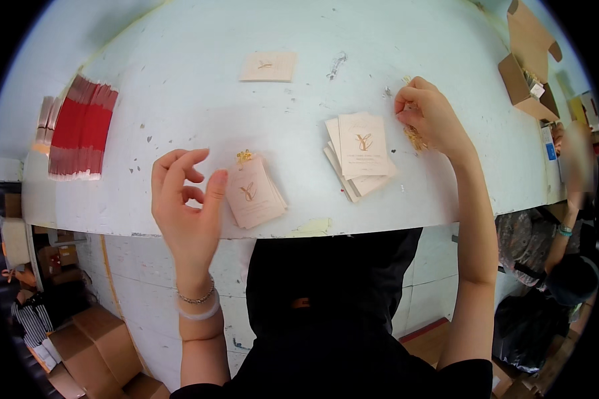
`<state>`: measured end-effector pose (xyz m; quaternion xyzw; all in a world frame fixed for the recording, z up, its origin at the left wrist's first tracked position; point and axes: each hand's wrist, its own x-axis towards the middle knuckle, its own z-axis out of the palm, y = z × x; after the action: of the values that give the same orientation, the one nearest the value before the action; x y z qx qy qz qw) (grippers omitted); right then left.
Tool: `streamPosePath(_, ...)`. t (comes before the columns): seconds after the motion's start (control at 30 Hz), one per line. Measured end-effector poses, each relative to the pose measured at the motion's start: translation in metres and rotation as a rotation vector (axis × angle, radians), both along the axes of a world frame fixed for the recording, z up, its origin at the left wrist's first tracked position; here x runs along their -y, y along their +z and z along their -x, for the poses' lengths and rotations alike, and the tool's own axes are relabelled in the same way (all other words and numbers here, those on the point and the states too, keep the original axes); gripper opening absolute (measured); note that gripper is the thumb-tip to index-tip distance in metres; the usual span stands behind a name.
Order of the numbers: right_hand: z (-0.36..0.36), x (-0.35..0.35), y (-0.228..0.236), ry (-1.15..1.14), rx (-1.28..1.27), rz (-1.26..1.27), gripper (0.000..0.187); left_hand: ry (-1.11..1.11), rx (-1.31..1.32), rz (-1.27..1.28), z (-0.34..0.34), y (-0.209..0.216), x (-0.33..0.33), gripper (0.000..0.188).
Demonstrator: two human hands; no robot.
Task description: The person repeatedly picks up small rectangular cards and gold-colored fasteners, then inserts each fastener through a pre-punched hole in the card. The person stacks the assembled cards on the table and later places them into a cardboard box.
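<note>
My left hand (188, 196) is held just left of a small stack of cream cards (254, 193), its fingers curled but apart and nothing in them. The cards carry a gold emblem, and small gold-coloured pieces (244, 156) sit at their top edge. My right hand (429, 113) has its fingertips pinched together above a cluster of small gold-coloured pieces (416, 138), partly hidden by the hand. What the pinch holds is too small to make out. Between my hands lies an untidy pile of similar cream cards (364, 146), fanned at several angles.
Another cream card stack (267, 67) lies farther back on the white table (199, 86). Red and clear packets (83, 130) lie in a row at the left. An open cardboard box (527, 86) stands at the far right, near another person's arm (569, 216). Cartons (96, 346) stand below left.
</note>
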<state>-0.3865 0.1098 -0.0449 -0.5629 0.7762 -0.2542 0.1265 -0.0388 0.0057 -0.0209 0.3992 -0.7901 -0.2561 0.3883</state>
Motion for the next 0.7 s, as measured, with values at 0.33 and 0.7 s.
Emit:
streamPosePath(0.33, -0.086, -0.032, 0.052, 0.185, 0.541, 0.139, 0.01, -0.383, -0.067, 0.505, 0.091, 0.003, -0.049, 0.025)
streamPosePath(0.7, -0.109, -0.048, 0.044, 0.031, 0.979, 0.244, 0.009, -0.41, -0.099, 0.201, 0.084, 0.01, -0.056, 0.014)
